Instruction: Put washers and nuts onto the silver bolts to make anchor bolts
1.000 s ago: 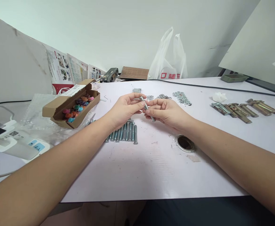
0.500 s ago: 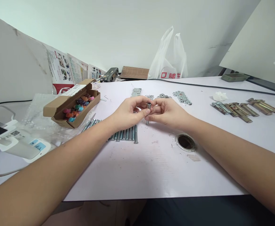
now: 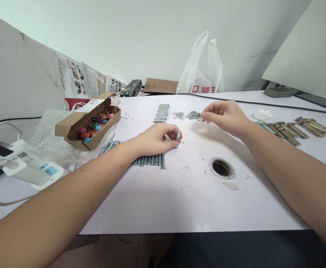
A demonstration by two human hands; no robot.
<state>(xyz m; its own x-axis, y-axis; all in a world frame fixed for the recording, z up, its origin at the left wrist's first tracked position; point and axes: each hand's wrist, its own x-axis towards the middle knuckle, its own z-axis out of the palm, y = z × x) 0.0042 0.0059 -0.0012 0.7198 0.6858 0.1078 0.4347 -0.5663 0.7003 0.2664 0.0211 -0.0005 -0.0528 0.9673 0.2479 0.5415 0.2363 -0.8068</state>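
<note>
Holding a metal pin (image 3: 178,136) in the left hand (image 3: 155,139)

Can read red characters "口味" on the white plastic bag (image 3: 199,76); cannot read the wall posters (image 3: 75,78). Pinching the metal pin between thumb and fingers, near the right end of the bolts (image 3: 151,160), with long axis near vertical, top leaning slightly right. Hovering with the right hand (image 3: 225,117) beside the pile of metal rings (image 3: 193,115), thumb near fingertips; cannot tell whether pinching anything.
</note>
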